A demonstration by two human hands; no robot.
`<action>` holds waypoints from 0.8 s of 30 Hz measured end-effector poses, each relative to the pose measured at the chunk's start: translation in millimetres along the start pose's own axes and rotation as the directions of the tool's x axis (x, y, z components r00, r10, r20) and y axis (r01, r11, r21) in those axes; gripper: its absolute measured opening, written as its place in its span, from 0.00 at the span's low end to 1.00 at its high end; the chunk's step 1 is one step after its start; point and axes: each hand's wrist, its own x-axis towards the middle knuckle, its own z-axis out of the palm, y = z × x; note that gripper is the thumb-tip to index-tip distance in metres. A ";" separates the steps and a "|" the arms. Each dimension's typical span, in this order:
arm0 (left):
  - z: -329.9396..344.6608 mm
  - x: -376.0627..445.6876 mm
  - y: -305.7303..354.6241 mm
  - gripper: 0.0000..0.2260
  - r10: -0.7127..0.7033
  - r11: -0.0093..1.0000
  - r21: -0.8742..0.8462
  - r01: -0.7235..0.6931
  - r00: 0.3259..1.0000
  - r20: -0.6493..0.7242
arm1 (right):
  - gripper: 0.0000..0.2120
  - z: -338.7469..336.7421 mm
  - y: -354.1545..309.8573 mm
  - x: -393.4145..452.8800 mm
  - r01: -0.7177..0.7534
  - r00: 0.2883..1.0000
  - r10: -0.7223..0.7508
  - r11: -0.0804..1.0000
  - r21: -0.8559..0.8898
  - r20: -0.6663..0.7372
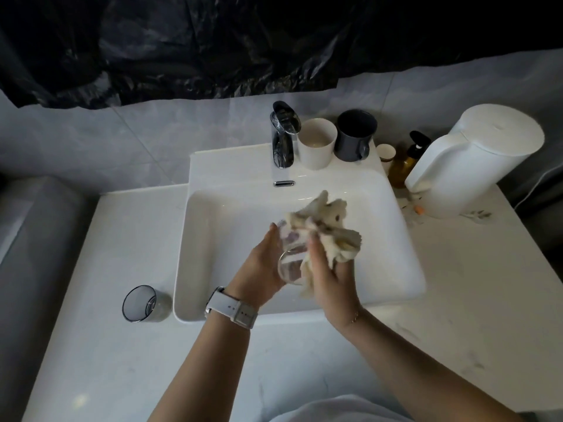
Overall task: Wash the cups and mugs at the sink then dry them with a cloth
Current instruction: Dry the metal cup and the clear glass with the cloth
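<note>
Gripping clear glass (289,263) left hand (259,266); right hand (330,275) pinching cloth (323,226).

Hands (300,263) rub cloth (327,229) on glass (289,269) over sink (213,226).

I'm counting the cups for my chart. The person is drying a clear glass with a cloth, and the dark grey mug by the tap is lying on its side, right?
Not quite. The head view shows the dark grey mug standing upright beside the tap. The rest is right: the clear glass is being dried with the cloth.
</note>
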 end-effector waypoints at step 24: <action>-7.5 4.3 -13.3 0.18 -0.079 0.844 -0.535 0.015 0.992 -0.097 | 0.17 -11.3 3.5 25.0 -0.396 0.757 0.423 0.903 -0.164 0.498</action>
